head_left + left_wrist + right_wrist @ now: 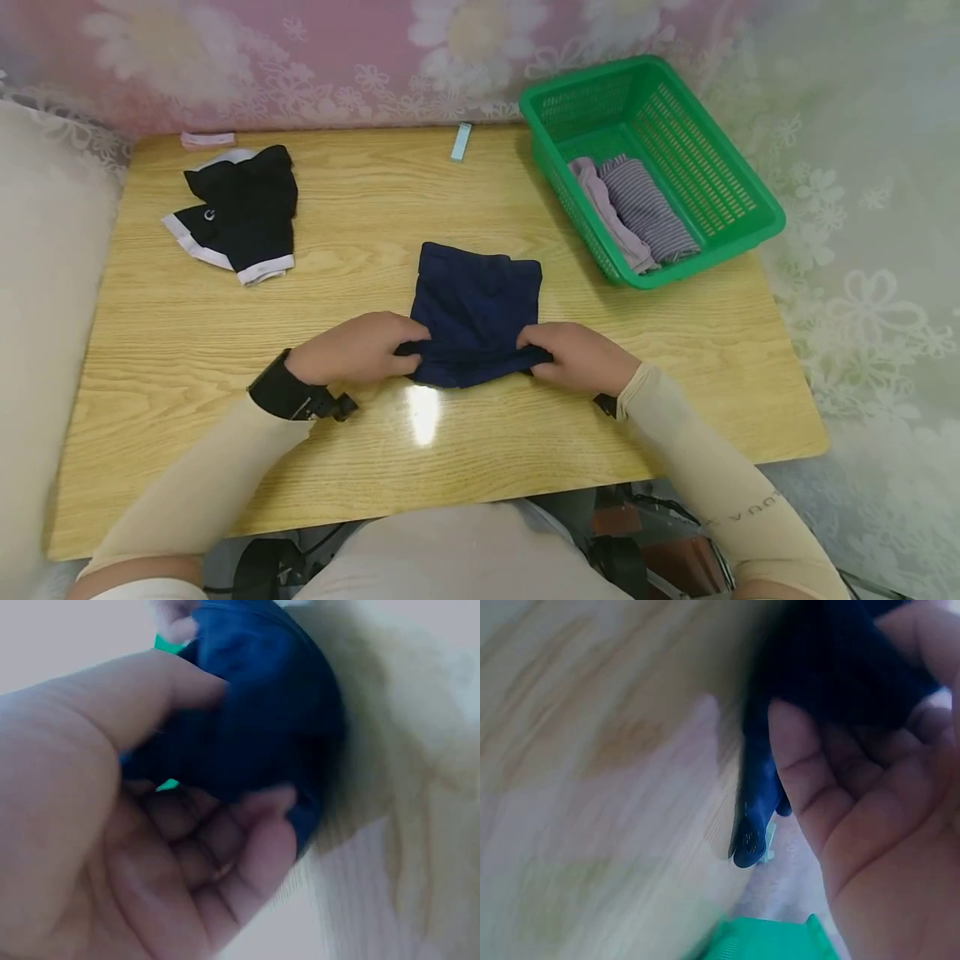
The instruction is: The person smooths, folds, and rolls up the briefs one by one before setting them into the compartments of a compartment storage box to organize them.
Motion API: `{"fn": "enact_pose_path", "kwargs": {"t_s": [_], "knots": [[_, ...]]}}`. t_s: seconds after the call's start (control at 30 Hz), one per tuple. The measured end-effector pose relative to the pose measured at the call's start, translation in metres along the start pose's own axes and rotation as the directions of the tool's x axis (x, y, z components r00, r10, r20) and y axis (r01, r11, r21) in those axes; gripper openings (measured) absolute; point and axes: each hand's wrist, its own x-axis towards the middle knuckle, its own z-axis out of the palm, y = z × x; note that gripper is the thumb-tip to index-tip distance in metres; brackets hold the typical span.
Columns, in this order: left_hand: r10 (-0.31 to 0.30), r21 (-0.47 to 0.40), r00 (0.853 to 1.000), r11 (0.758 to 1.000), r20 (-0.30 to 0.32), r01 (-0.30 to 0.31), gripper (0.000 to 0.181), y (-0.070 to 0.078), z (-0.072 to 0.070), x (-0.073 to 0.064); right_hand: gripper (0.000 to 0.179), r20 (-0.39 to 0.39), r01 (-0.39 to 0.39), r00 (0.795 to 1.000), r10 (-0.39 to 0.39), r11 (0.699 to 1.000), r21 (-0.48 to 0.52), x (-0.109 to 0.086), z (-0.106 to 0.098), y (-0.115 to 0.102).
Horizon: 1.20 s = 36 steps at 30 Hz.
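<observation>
A navy blue folded garment (480,300) lies at the middle of the wooden table; its exact kind I cannot tell. At its near left edge my left hand (363,346) pinches the cloth between thumb and fingers. My right hand (577,357) grips the near right edge in the same way. Between the hands the near edge is lifted and turned over in a fold. In the left wrist view the dark cloth (262,712) passes between thumb and curled fingers. The right wrist view has the cloth (832,667) in the fingers, its far end on the table.
A green plastic basket (705,250) stands at the back right, holding a striped rolled cloth (648,208) and a mauve one (611,217). A black garment with white trim (251,204) lies at the left. A pink strip (207,141) and a pale blue strip (461,142) lie along the back edge.
</observation>
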Motion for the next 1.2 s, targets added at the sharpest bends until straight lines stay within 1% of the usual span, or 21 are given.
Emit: {"fn": "enact_pose_path", "kwargs": {"t_s": [0.07,0.13,0.23,0.3,0.4,0.47,0.57,0.67,0.7,0.77,0.83,0.87,0.9,0.93,0.97,1.0,1.03,1.07,1.1,1.13,1.2], "knots": [[-0.012,-0.141,1.000,0.990,-0.018,0.010,0.010,-0.006,-0.006,0.000,0.024,-0.027,-0.053,0.998,0.057,0.991,0.124,-0.001,-0.004,0.000],[-0.043,-0.245,0.998,0.969,-0.041,0.031,0.011,-0.010,-0.010,-0.001,0.021,-0.047,-0.094,0.993,0.107,0.971,0.222,-0.001,-0.005,0.001],[-0.110,-0.317,0.991,0.945,-0.069,0.083,0.011,-0.014,-0.013,0.001,0.018,-0.066,-0.153,0.982,0.179,0.945,0.290,0.001,-0.006,0.003],[-0.159,-0.315,0.984,0.941,-0.084,0.125,0.011,-0.013,-0.013,0.004,0.018,-0.075,-0.203,0.969,0.234,0.935,0.292,0.001,-0.005,0.004],[-0.220,-0.261,0.967,0.948,-0.131,0.181,0.017,-0.015,-0.012,0.009,0.017,-0.085,-0.277,0.947,0.309,0.922,0.271,0.003,-0.004,0.005],[-0.259,-0.199,0.950,0.954,-0.177,0.223,0.020,-0.017,-0.010,0.013,0.014,-0.100,-0.314,0.932,0.348,0.915,0.254,0.005,-0.002,0.007],[-0.315,-0.134,0.918,0.948,-0.242,0.290,0.023,-0.020,-0.006,0.017,0.011,-0.130,-0.347,0.916,0.380,0.912,0.218,0.006,0.000,0.009],[-0.362,-0.134,0.889,0.932,-0.281,0.337,0.024,-0.021,-0.004,0.018,0.014,-0.148,-0.380,0.901,0.408,0.906,0.188,0.006,0.002,0.011],[-0.371,-0.144,0.880,0.928,-0.298,0.343,0.023,-0.021,-0.003,0.017,0.015,-0.154,-0.391,0.895,0.418,0.903,0.178,0.006,0.002,0.011],[-0.354,-0.150,0.864,0.935,-0.359,0.321,0.022,-0.019,-0.004,0.016,0.017,-0.178,-0.404,0.884,0.432,0.898,0.172,0.005,0.002,0.012],[-0.292,-0.145,0.855,0.956,-0.429,0.254,0.018,-0.015,-0.006,0.012,0.018,-0.222,-0.388,0.881,0.418,0.907,0.165,0.004,0.001,0.011],[-0.236,-0.127,0.859,0.972,-0.455,0.199,0.015,-0.012,-0.007,0.010,0.018,-0.248,-0.362,0.887,0.390,0.920,0.153,0.003,0.000,0.011],[-0.161,-0.086,0.873,0.987,-0.461,0.136,0.012,-0.009,-0.009,0.007,0.018,-0.271,-0.322,0.898,0.347,0.938,0.131,0.002,-0.001,0.010],[-0.087,-0.051,0.891,0.996,-0.445,0.071,0.010,-0.005,-0.010,0.005,0.016,-0.293,-0.266,0.914,0.281,0.960,0.088,0.002,-0.002,0.009],[-0.012,-0.022,0.912,1.000,-0.411,0.003,0.008,-0.001,-0.010,0.002,0.014,-0.306,-0.196,0.932,0.196,0.980,0.033,0.002,-0.003,0.007],[0.055,-0.007,0.932,0.998,-0.358,-0.061,0.005,0.004,-0.010,0.000,0.012,-0.310,-0.114,0.945,0.100,0.993,-0.027,0.002,-0.003,0.005],[0.111,-0.002,0.949,0.993,-0.294,-0.117,0.002,0.008,-0.009,-0.002,0.010,-0.302,-0.029,0.953,0.001,0.996,-0.088,0.002,-0.003,0.004],[0.154,0.007,0.961,0.988,-0.229,-0.157,0.002,0.010,-0.007,-0.004,0.009,-0.281,0.051,0.955,-0.091,0.988,-0.145,0.003,-0.002,0.002],[0.182,0.018,0.968,0.983,-0.170,-0.181,0.005,0.013,-0.004,-0.004,0.009,-0.253,0.119,0.953,-0.166,0.974,-0.191,0.004,0.000,0.001],[0.190,0.025,0.973,0.982,-0.132,-0.189,0.008,0.013,-0.001,-0.004,0.009,-0.226,0.171,0.948,-0.224,0.958,-0.230,0.005,0.002,0.000],[0.188,0.066,0.977,0.981,-0.097,-0.182,0.014,0.012,0.005,-0.004,0.010,-0.171,0.220,0.948,-0.269,0.940,-0.262,0.007,0.007,0.000]]}}
